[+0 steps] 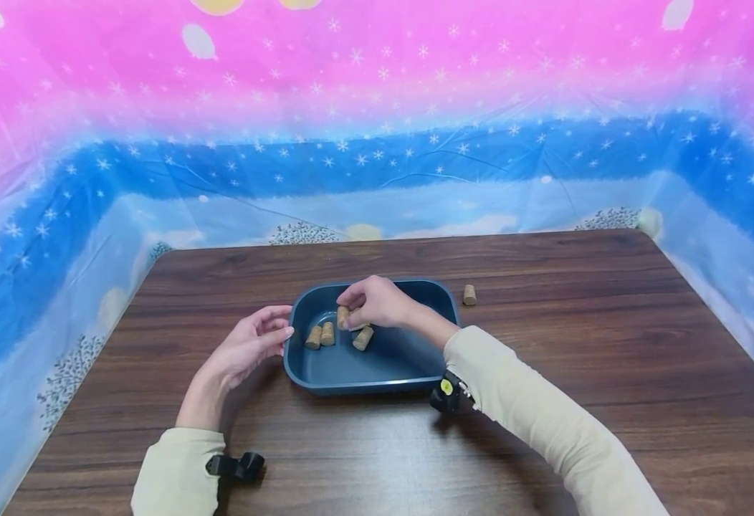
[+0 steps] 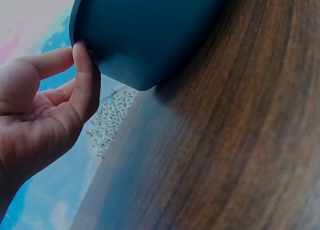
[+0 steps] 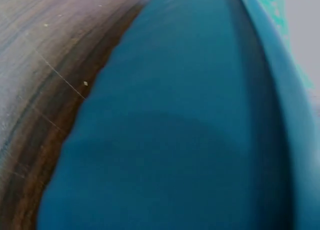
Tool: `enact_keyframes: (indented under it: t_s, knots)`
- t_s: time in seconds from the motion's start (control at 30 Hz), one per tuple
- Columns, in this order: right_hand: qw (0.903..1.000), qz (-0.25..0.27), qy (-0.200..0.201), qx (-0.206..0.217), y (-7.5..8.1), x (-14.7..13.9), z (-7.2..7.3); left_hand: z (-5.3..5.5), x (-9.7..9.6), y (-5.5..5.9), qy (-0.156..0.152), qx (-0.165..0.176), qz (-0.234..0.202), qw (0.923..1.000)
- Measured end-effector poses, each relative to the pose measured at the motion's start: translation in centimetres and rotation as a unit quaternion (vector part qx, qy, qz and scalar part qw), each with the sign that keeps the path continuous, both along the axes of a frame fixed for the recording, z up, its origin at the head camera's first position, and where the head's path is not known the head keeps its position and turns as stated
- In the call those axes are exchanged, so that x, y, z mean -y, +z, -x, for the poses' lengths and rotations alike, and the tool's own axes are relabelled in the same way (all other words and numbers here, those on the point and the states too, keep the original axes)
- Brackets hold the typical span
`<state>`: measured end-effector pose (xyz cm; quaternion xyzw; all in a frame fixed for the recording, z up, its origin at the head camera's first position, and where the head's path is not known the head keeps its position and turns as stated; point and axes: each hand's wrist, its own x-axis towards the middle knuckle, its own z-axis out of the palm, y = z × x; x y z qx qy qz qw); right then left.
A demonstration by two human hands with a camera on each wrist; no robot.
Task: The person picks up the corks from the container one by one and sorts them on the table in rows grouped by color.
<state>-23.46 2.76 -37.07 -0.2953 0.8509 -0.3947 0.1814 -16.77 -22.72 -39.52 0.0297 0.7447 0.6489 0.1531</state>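
A dark blue rectangular basin [image 1: 364,387] stands on the table. My left hand [image 1: 251,347] is at its left end, thumb and fingertips pinching the rim; the left wrist view shows this hand [image 2: 55,94] against the basin's wall [image 2: 145,39]. My right hand [image 1: 380,302] reaches over the basin and pinches a cork stopper [image 1: 342,317] between thumb and fingers. Inside lie a left cork [image 1: 313,337], another beside it [image 1: 327,333] and a tilted one [image 1: 363,338]; a further cork is partly hidden under the right hand. The right wrist view shows only the basin's outer wall [image 3: 165,115].
One more cork [image 1: 470,294] stands on the wooden table [image 1: 545,287], right of the basin, near its back corner. A printed pink and blue cloth [image 1: 377,158] hangs around the table's back and sides. Both wrists wear black camera straps [image 1: 238,466].
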Motion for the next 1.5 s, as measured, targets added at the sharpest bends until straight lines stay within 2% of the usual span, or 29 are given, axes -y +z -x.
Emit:
enact_keyframes:
  t_s: [0.27, 0.67, 0.9, 1.03, 1.33, 1.5]
  knots:
    - [0.9997, 0.013, -0.016, -0.013, 0.6, -1.0, 0.4, 0.0, 0.1, 0.0, 0.000, 0.000, 0.002, 1.0000]
    - [0.9962, 0.070, -0.052, 0.006, 2.1, -3.0, 1.0, 0.0, 0.0, 0.1, 0.000, 0.001, 0.002, 1.0000]
    - [0.9950, 0.062, -0.075, 0.022, 2.8, -4.4, 1.2, 0.0, 0.0, 0.0, -0.002, 0.002, -0.002, 1.0000]
    - [0.9948, 0.058, -0.082, 0.017, 3.0, -5.4, 1.4, 0.0, 0.0, 0.1, -0.002, 0.001, -0.002, 1.0000]
    - [0.9935, 0.062, -0.095, 0.009, 3.0, -7.6, 2.2, -0.3, 0.0, 0.3, -0.005, -0.006, -0.002, 1.0000]
    - [0.9917, 0.054, -0.117, 0.008, 2.8, -8.7, 2.5, -0.2, 0.0, 0.1, -0.004, -0.006, -0.005, 1.0000]
